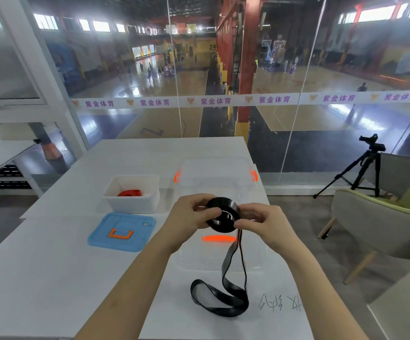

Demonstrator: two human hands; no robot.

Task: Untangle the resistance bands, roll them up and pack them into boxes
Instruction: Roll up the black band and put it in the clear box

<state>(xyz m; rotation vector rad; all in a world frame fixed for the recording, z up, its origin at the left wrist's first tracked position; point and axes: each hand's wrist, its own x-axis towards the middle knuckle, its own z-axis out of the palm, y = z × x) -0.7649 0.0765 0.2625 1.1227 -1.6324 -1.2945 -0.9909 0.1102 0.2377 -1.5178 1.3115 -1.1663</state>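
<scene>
A black resistance band is partly wound into a thick roll that I hold up above the table. My left hand grips the roll's left side, and my right hand pinches its right edge. The unrolled tail hangs down from the roll and loops on the white table. A rolled red band lies in the small white box at the left. A large clear box with orange latches stands behind my hands.
A blue lid with an orange handle lies on the table in front of the white box. A clear lid with an orange handle lies below my hands. A glass wall stands behind the table; a tripod and a chair are at the right.
</scene>
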